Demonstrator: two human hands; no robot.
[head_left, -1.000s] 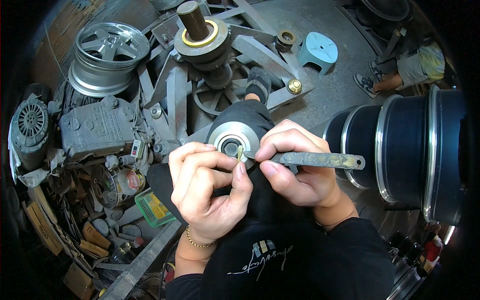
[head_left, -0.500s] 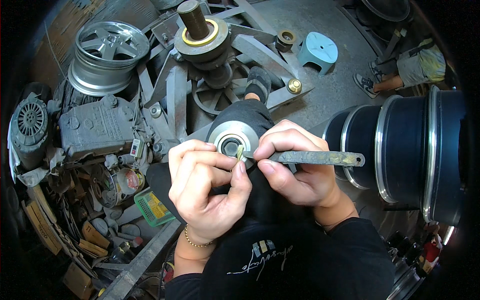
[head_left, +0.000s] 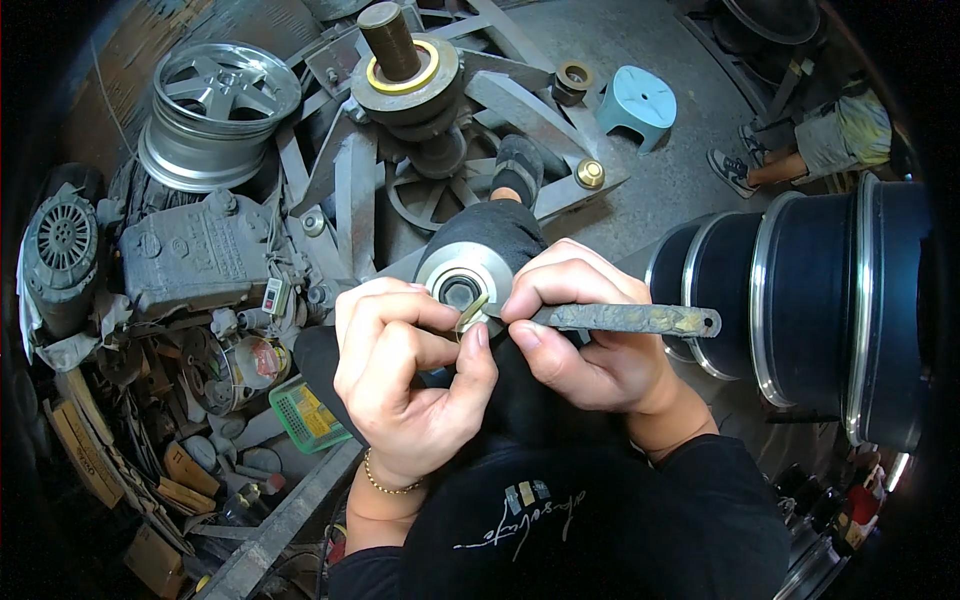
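Note:
My left hand (head_left: pixel 412 375) pinches a small olive-green strip (head_left: pixel 470 313) between thumb and fingertips. The strip looks thin and curved. In my right hand (head_left: pixel 585 350) is a narrow flat blade (head_left: pixel 635 318) with a worn, grimy wrapping and a hole at its far right end. Its tip points left and meets or nearly meets the strip; whether they touch I cannot tell. Just beyond my fingertips, a round metal part (head_left: pixel 478 254) with a dark hexagonal centre rests against my black-clothed leg. My fingers cover its lower edge.
Ahead stands a metal frame (head_left: pixel 357 200) carrying a thick threaded shaft (head_left: pixel 390 42). A silver wheel rim (head_left: pixel 205 155) and a dusty motor (head_left: pixel 62 240) are at left. Dark rims (head_left: pixel 810 300) line the right. Beyond are a light-blue stool (head_left: pixel 638 105) and another person's legs (head_left: pixel 775 168).
The olive-green strip now shows as a curved piece tilting over toward my left fingers, where it stood more upright before. Both hands have shifted only slightly.

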